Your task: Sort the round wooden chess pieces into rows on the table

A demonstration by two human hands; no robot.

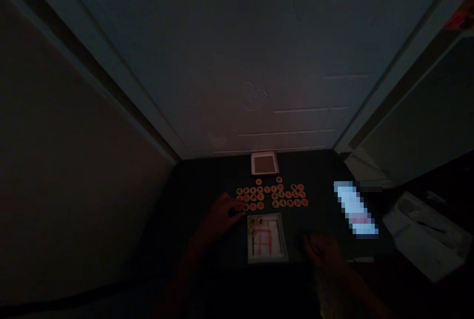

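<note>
My left hand (224, 212) reaches to the left end of several rows of round Chinese chess pieces (260, 206) with dark or red marks. Its thumb and forefinger close around the end piece (245, 207) of the nearest row. Just in front of the rows lies a shallow white box (282, 240) with red lines inside it and 3 pieces in its far left corner. To the right of this box, my right hand (321, 250) rests at the table's near side with its fingers curled in. The dim light hides whether anything is in it.
A white-rimmed box lid (264, 164) lies behind the pieces on the dark table (207, 176), near a pale panel (207, 62) with a heart pattern. A bright, blurred-out screen (355, 210) is at the right. Beyond it sits a pale case (429, 235).
</note>
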